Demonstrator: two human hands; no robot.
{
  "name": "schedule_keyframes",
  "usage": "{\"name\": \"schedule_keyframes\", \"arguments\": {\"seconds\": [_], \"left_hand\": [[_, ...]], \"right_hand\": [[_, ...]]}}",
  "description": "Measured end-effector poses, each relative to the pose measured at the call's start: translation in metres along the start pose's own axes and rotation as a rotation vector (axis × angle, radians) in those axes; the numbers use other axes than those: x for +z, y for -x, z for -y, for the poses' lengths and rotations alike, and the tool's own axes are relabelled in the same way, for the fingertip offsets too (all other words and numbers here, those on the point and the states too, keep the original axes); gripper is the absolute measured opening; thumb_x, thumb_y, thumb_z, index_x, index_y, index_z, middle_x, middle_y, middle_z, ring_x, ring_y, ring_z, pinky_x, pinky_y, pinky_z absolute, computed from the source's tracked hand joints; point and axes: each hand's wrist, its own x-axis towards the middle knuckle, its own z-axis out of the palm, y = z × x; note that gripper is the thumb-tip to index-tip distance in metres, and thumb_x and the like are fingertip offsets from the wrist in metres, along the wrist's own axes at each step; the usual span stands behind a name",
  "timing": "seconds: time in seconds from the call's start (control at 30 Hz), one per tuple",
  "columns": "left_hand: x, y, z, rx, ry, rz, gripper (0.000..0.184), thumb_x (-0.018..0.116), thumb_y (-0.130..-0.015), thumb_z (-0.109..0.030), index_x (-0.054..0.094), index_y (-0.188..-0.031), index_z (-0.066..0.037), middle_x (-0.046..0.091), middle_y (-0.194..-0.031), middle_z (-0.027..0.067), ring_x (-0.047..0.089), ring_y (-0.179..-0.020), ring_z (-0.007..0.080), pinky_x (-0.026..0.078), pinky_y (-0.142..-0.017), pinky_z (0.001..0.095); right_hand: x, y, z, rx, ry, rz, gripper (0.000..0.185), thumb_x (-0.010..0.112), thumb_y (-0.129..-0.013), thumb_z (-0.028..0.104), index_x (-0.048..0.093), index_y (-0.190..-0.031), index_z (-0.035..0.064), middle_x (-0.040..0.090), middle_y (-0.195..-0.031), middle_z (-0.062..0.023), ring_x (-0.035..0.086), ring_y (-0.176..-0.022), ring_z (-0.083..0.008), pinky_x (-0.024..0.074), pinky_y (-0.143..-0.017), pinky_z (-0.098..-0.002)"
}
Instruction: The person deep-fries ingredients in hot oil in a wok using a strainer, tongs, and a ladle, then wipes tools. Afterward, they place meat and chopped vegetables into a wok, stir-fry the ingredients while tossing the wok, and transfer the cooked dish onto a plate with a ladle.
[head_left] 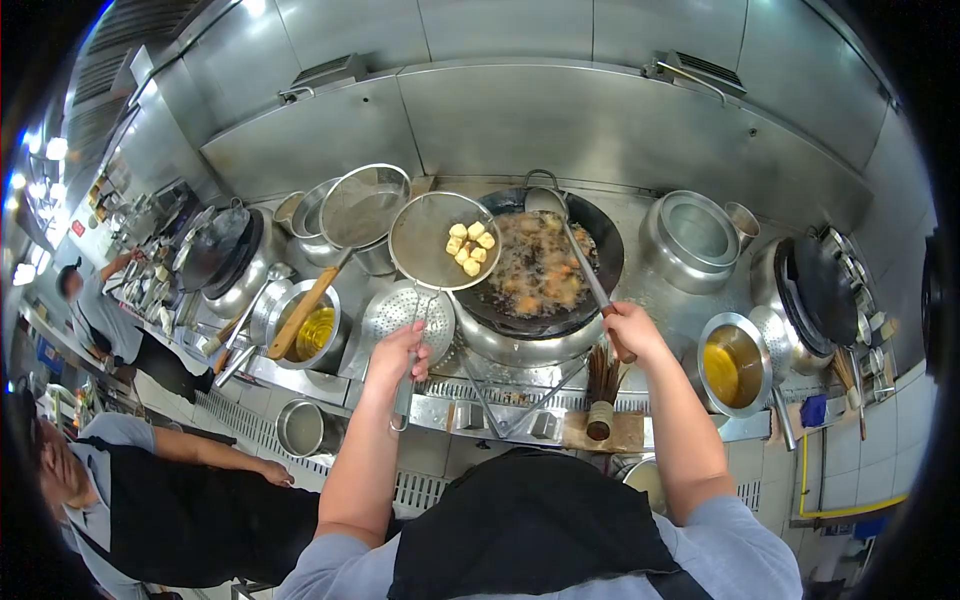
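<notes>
My left hand is closed round the handle of a fine-mesh strainer. Several pale yellow chunks with browned spots lie in its mesh, near the wok's left rim. A wooden-handled ladle is gripped in my right hand, its bowl resting at the far side of the wok. Inside the wok, browned pieces sit in bubbling oil. Below the strainer lies a perforated skimmer.
At left, a metal pot holds yellow oil, with a wooden-handled strainer behind it. A second oil pot stands at right. A bamboo brush lies at the front edge. Two people in aprons stand at left.
</notes>
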Motion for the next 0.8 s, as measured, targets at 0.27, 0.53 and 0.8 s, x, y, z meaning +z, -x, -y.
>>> {"name": "schedule_keyframes", "arguments": {"seconds": [0.27,0.53,0.8], "left_hand": [[0.0,-0.005,-0.002,0.004,-0.043,-0.013,0.033,0.046,-0.091,-0.015,0.043,-0.123,-0.006,0.049,-0.068,0.0042,0.041,-0.044,0.0124,0.033,-0.041,0.0275],[-0.008,-0.005,-0.001,0.027,-0.048,-0.046,0.04,0.045,-0.091,-0.012,0.039,-0.13,-0.004,0.049,-0.068,0.0045,0.042,-0.044,0.0131,0.034,-0.041,0.028],[-0.014,-0.006,-0.001,0.022,-0.054,-0.073,0.043,0.046,-0.091,-0.012,0.038,-0.132,-0.003,0.051,-0.067,0.0058,0.043,-0.044,0.0136,0.036,-0.041,0.0292]], "right_hand": [[0.003,-0.006,0.01,0.136,-0.478,0.151,0.009,0.054,-0.085,0.012,0.046,-0.083,0.0079,0.053,-0.061,-0.0051,0.046,-0.039,-0.0146,0.0345,-0.034,-0.0285],[-0.004,0.023,0.027,0.293,-0.822,0.256,0.008,0.051,-0.087,0.012,0.047,-0.085,0.0053,0.053,-0.062,-0.0063,0.046,-0.04,-0.0143,0.0338,-0.035,-0.027],[-0.012,0.064,0.021,0.245,-0.571,0.231,0.01,0.05,-0.086,0.012,0.047,-0.091,0.0037,0.053,-0.063,-0.0074,0.046,-0.04,-0.0141,0.0331,-0.033,-0.0264]]}}
